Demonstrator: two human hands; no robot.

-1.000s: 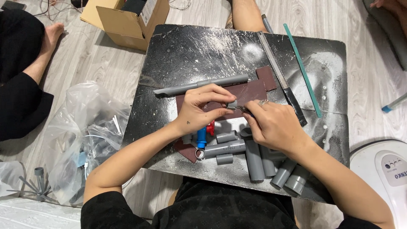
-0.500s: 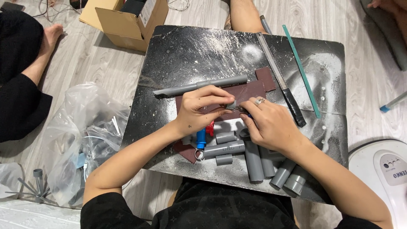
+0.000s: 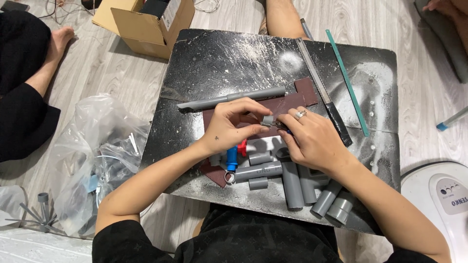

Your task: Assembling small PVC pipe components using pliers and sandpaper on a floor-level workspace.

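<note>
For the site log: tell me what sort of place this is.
Probably a home floor used as a makeshift workspace: a dusty black board on wood-look flooring, grey pipe pieces, a cardboard box.

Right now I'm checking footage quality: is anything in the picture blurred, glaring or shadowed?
Head view: sharp throughout; soft even light, faint shadows under the left hand and right hand; mild sheen on the dusty black board; small grey pipe piece between the fingertips stays clear.

Small grey fitting [image 3: 267, 120] half hidden between the hands, white appliance [image 3: 441, 204] cut off at the edge.
</note>
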